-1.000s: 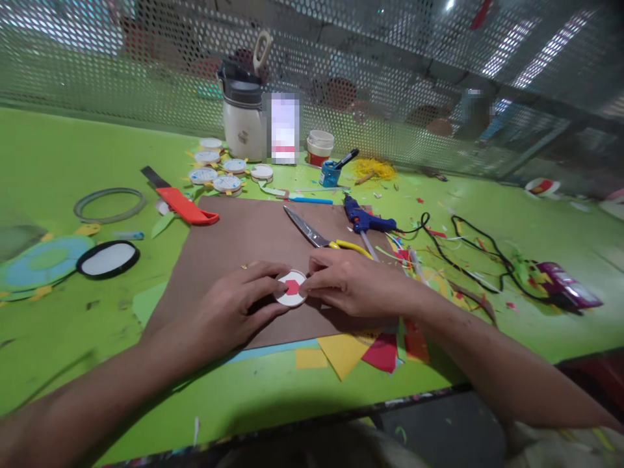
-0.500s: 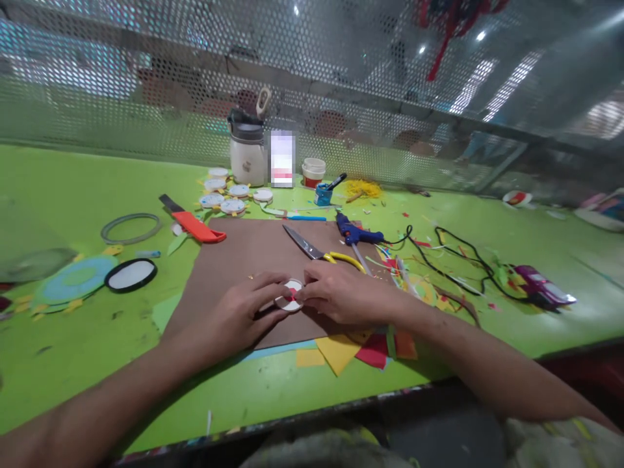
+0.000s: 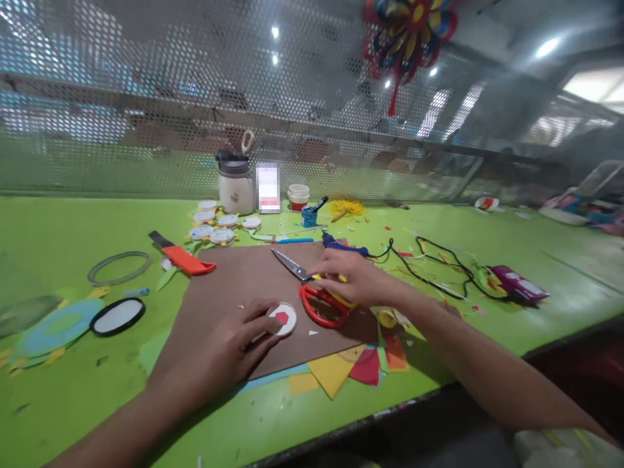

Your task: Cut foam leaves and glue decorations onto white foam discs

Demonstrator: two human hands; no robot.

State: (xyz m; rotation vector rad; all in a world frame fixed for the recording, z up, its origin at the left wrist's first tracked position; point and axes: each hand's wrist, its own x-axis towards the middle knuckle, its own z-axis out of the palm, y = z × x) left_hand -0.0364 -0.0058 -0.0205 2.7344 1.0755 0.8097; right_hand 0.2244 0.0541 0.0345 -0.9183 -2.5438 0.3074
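Note:
A small white disc with a red hexagon at its centre lies low over the brown board. My left hand grips its left edge between thumb and fingers. Farther right, my right hand has its fingers closed on the yellow handle of the scissors. Their red handle shows below the hand, and the blades point away to the upper left. Just behind this hand lies a blue glue gun, partly covered by it. A tiny white scrap rests between disc and scissors.
An orange-handled cutter lies left of the board, near a black-rimmed oval. Several white discs sit at the back beside a white jug. Coloured felt pieces stick out under the board's front. A black cord runs right.
My right hand has left the disc and moved up and right to take hold of the scissors' handle. The left hand keeps the disc, whose red hexagon is now uncovered. The view has shifted.

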